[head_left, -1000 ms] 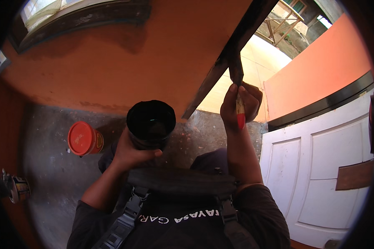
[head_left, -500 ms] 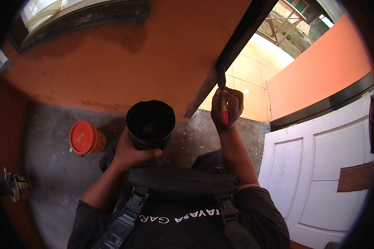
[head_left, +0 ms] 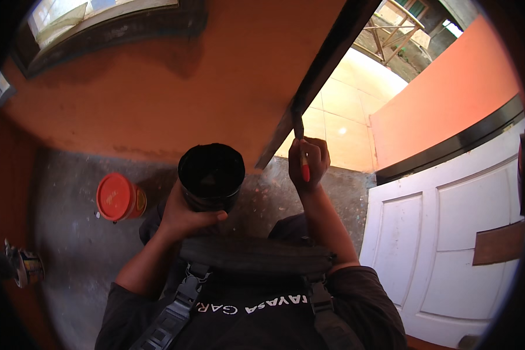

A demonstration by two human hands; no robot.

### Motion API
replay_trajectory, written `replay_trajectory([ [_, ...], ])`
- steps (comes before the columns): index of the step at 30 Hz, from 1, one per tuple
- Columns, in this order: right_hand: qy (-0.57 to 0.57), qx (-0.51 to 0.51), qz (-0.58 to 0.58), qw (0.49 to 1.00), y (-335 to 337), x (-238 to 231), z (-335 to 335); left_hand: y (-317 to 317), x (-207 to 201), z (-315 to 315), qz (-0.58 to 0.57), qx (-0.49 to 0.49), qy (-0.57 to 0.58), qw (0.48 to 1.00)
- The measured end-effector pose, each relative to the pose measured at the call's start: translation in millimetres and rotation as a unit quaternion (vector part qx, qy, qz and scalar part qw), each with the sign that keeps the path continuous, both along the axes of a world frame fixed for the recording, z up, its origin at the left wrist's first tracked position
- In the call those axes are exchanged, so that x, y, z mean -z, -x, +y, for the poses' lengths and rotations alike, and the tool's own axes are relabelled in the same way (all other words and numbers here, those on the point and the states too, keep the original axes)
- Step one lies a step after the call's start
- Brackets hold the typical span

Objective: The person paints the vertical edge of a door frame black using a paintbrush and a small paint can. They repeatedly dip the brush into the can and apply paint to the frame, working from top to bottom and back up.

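Paintbrush point(head_left: 305, 167): one, in right hand point(head_left: 314, 161); black tub point(head_left: 211, 177): one, in left hand point(head_left: 182, 216).

Dim indoors, glare on outdoor tiles point(head_left: 345, 96), edges fisheye-bent

left hand point(head_left: 182, 214): probably curled, thumb point(head_left: 213, 217) extended | right hand point(head_left: 311, 162): farther forward, pinched

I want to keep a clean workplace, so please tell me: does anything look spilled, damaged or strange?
Mainly the concrete floor: pale specks are scattered near the foot of the dark door frame, perhaps old paint drips. The orange wall has uneven dark marks along its bottom edge.
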State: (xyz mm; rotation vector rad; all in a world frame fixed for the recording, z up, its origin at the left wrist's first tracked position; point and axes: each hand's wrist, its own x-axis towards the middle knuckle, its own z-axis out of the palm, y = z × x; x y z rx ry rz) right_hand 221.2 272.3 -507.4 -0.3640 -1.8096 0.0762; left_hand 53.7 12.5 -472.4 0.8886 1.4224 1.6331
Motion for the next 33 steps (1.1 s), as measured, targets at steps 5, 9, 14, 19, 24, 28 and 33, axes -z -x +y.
replay_trajectory([
  [5,-0.001,-0.008,-0.011,1.0,-22.1,-11.0,-20.2,5.8,4.3,4.3,0.014,0.0,-0.037,0.999],
  [9,0.015,-0.017,-0.019,1.0,-49.3,-18.2,-26.5,7.9,4.1,11.0,-0.03,0.011,-0.048,0.998],
  [14,0.089,-0.037,0.026,0.995,-62.6,-27.6,-34.0,11.6,-2.3,22.9,-0.023,0.024,-0.069,0.997],
  [19,0.195,-0.011,0.084,0.977,-75.1,-24.6,-29.7,1.0,-36.8,26.4,0.004,0.024,-0.07,0.997],
  [24,0.31,0.009,0.129,0.942,-84.8,-23.3,-26.7,2.4,-37.3,33.7,0.039,0.048,-0.096,0.993],
  [28,0.389,-0.024,0.178,0.904,-91.2,-24.1,-26.5,0.0,-50.1,33.5,0.048,0.068,-0.12,0.989],
  [33,0.382,-0.074,0.181,0.903,-97.9,-0.3,-17.8,7.4,-37.2,39.7,0.007,0.113,-0.158,0.981],
])
